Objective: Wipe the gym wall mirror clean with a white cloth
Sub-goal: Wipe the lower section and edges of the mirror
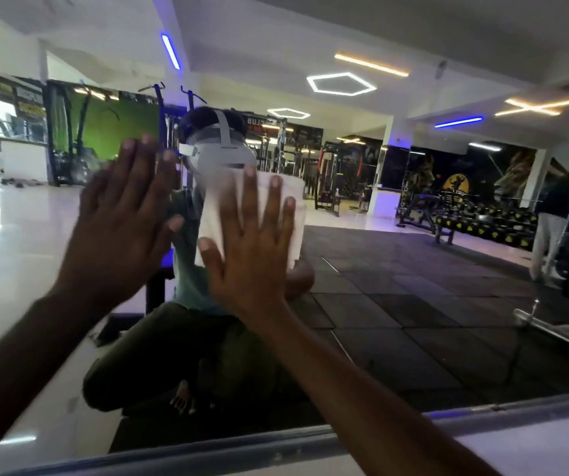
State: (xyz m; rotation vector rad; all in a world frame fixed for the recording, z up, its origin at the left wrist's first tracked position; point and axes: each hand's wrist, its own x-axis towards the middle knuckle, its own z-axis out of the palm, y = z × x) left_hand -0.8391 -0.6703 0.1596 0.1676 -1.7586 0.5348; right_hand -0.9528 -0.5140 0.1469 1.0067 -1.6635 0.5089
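Observation:
The wall mirror (396,269) fills nearly the whole view and reflects the gym and a crouching person wearing a headset. My right hand (252,245) lies flat with spread, straight fingers on a white cloth (296,214) and presses it against the glass at mid-height. The cloth shows above and to the right of the fingers, slightly blurred. My left hand (121,218) is flat against the mirror just left of the cloth, fingers straight, holding nothing.
The mirror's metal bottom frame (207,448) runs along the lower edge, with a white ledge (533,441) below it at right. A chrome bar (557,334) shows at right. Reflected in the glass are weight racks, machines, dark floor mats and ceiling lights.

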